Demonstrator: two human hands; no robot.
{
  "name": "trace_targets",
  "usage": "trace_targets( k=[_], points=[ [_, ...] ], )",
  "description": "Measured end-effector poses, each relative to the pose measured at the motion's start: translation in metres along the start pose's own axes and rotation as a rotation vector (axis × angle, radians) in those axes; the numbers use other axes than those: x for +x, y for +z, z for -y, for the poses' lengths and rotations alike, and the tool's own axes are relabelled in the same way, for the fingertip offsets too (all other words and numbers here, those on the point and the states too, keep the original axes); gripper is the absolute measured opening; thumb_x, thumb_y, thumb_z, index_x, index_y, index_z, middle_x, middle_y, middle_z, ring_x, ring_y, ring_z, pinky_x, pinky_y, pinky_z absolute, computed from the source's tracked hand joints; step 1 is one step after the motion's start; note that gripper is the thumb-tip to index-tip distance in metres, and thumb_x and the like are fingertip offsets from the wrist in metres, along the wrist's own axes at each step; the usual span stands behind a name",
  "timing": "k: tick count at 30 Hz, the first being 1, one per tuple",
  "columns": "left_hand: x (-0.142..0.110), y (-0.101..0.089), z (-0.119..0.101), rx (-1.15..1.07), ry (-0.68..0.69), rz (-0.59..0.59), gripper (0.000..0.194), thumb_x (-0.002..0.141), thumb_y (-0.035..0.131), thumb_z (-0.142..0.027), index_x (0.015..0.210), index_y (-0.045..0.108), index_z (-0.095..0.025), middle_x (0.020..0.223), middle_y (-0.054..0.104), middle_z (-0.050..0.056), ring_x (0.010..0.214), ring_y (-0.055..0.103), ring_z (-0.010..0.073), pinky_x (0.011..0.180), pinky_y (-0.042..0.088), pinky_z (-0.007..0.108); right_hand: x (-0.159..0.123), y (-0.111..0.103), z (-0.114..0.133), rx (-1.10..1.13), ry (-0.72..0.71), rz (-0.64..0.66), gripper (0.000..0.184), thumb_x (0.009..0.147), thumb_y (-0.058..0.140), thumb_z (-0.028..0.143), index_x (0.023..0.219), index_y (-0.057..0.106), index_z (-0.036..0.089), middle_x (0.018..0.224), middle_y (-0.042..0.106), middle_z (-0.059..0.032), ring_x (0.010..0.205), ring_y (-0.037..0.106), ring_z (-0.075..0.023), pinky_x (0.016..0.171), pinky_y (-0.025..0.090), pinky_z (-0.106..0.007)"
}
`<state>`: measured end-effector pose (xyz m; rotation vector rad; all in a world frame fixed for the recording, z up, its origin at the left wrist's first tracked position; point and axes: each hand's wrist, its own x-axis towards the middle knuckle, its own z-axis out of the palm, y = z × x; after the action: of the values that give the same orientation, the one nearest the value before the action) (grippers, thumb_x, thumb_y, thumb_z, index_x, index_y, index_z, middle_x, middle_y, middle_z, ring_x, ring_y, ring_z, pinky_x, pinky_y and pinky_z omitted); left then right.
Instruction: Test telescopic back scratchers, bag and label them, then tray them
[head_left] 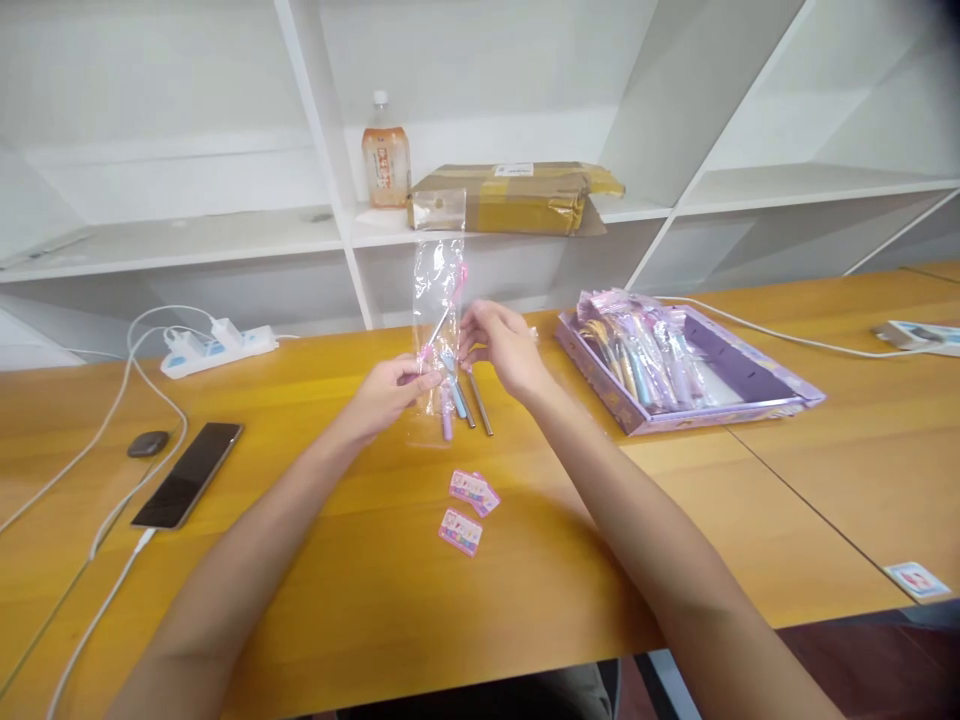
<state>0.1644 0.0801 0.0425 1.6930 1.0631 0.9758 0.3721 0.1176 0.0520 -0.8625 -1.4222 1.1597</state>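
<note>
A long clear plastic bag (433, 260) with a hang hole at its top stands upright between my hands. My left hand (394, 395) pinches its left edge, thumb in front. At the right edge, the fingers of my right hand (501, 345) are closed on the bag. A slim stick with a metallic shaft and pink ends (441, 325) shows in or behind the film; I cannot tell which. Just below lie a purple-ended stick (446, 412), a blue-ended stick (456, 398) and a bare metal rod (480, 403). Small pink printed cards (460, 532) lie nearer me.
To the right, a purple tray (750, 408) holds several bagged sticks (660, 355). A phone (187, 475), a dark small case (148, 444) and a power strip (217, 350) with white cables are at left. A bottle (386, 160) and cardboard box (517, 200) stand on the shelf.
</note>
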Motion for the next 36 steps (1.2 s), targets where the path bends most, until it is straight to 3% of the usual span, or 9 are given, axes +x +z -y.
trace_targets(
  k=[5,10,14,18,21,24,30,36],
  points=[
    [-0.003,0.002,-0.004,-0.057,0.000,0.027,0.038,0.084,0.084,-0.056,0.080,0.077,-0.019,0.084,0.065,0.003,0.068,0.054,0.0128,0.061,0.046,0.026,-0.001,0.010,-0.013,-0.032,-0.019,0.235,0.035,0.088,0.076,0.053,0.091,0.068,0.020,0.096,0.074,-0.0027,0.093,0.066,-0.0172,0.091,0.055,-0.033],
    [-0.001,0.001,-0.005,-0.259,0.040,-0.072,0.039,0.080,0.089,-0.054,0.091,0.080,-0.018,0.091,0.075,0.006,0.082,0.071,0.0177,0.081,0.060,0.033,0.005,0.002,-0.013,0.127,-0.019,0.086,0.045,0.085,0.079,0.063,0.089,0.058,0.023,0.088,0.071,-0.0009,0.084,0.068,-0.0156,0.091,0.058,-0.035],
    [0.005,-0.009,-0.007,-0.455,0.085,-0.303,0.041,0.078,0.091,-0.054,0.090,0.076,-0.017,0.106,0.080,0.011,0.090,0.076,0.0227,0.084,0.067,0.040,-0.001,-0.022,0.014,-0.065,-0.110,0.018,0.042,0.089,0.076,0.062,0.094,0.055,0.025,0.091,0.072,-0.0016,0.085,0.070,-0.0177,0.085,0.060,-0.035],
    [0.009,-0.026,-0.008,-0.468,0.129,-0.478,0.037,0.081,0.090,-0.050,0.088,0.073,-0.018,0.101,0.081,0.009,0.079,0.077,0.0200,0.074,0.069,0.037,-0.024,-0.030,0.049,-0.470,-0.204,0.258,0.025,0.095,0.072,0.045,0.092,0.060,0.023,0.089,0.073,-0.0033,0.084,0.069,-0.0196,0.079,0.055,-0.033],
    [0.010,-0.037,-0.011,-0.459,0.160,-0.555,0.034,0.083,0.090,-0.048,0.088,0.072,-0.020,0.093,0.080,0.006,0.079,0.078,0.0204,0.072,0.069,0.035,-0.041,-0.016,0.063,-0.709,-0.243,0.460,0.012,0.098,0.066,0.030,0.090,0.062,0.022,0.086,0.074,-0.0027,0.078,0.067,-0.0181,0.075,0.050,-0.032],
    [0.008,-0.046,-0.016,-0.434,0.177,-0.626,0.033,0.086,0.088,-0.048,0.088,0.070,-0.020,0.089,0.079,0.006,0.084,0.080,0.0226,0.076,0.070,0.036,-0.049,0.002,0.061,-0.887,-0.199,0.576,0.011,0.098,0.062,0.018,0.087,0.061,0.022,0.083,0.074,-0.0016,0.069,0.063,-0.0154,0.066,0.042,-0.028],
    [0.004,-0.055,-0.024,-0.435,0.158,-0.613,0.035,0.090,0.085,-0.047,0.087,0.065,-0.018,0.084,0.079,0.008,0.087,0.082,0.0263,0.082,0.071,0.043,-0.046,0.012,0.050,-0.981,-0.104,0.660,0.013,0.095,0.059,0.012,0.086,0.061,0.021,0.081,0.076,-0.0002,0.059,0.058,-0.0117,0.060,0.034,-0.027],
    [0.004,-0.044,-0.021,-0.469,0.133,-0.566,0.031,0.092,0.083,-0.045,0.090,0.066,-0.019,0.085,0.080,0.008,0.092,0.083,0.0285,0.083,0.070,0.044,-0.042,0.010,0.051,-0.981,-0.121,0.641,0.019,0.096,0.059,0.010,0.081,0.056,0.021,0.074,0.073,0.0006,0.057,0.055,-0.0111,0.061,0.032,-0.028]
  ],
)
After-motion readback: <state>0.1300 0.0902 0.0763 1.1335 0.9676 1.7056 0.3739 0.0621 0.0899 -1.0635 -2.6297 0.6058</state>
